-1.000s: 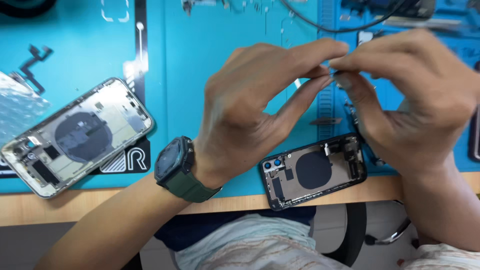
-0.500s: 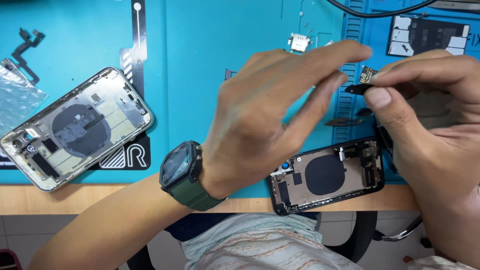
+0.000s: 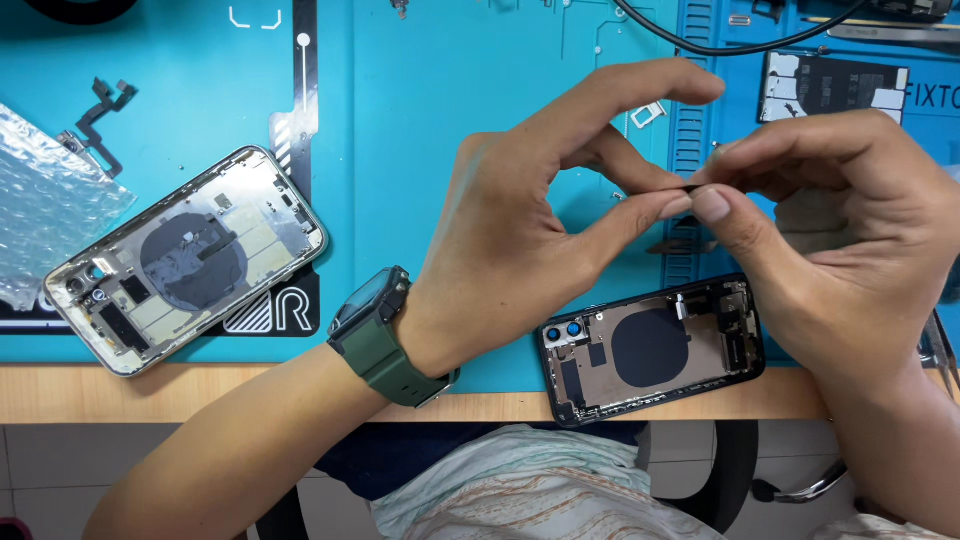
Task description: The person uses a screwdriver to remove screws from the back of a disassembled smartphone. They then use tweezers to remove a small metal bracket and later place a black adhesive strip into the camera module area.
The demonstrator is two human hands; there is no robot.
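Left hand (image 3: 520, 240) pinching small dark part (image 3: 692, 186) | right hand (image 3: 830, 230) pinching same part from right | part held between fingertips, above dark phone housing (image 3: 650, 350) at near desk (image 3: 200, 385) edge

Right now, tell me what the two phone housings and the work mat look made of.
Silver housing: polished metal frame, by its bright glints. Dark housing: black frame, glossy, probably coated metal. Work mat: matte teal, likely silicone or rubber, with moulded ridges.

Head camera, close, straight down over teal mat (image 3: 450, 120)
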